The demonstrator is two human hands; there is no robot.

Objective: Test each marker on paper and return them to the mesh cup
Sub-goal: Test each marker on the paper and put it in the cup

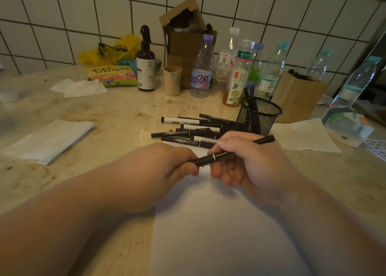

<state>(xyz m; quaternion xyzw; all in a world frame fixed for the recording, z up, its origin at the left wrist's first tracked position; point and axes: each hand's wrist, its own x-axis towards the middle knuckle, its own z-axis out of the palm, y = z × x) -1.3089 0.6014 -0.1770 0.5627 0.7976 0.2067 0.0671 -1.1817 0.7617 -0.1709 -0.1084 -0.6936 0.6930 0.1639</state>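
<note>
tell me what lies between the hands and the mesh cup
In the head view, a pile of markers lies on the counter between the hands and the mesh cup.

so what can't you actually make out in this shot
- Head view: the marker cap end is hidden inside the left hand; whether it is capped cannot be told.
- The right hand covers the marker's middle.
- How many markers stand in the mesh cup: the mesh hides them.
- Print on the marker pile: too small.
- The paper is cut by the bottom edge.
</note>
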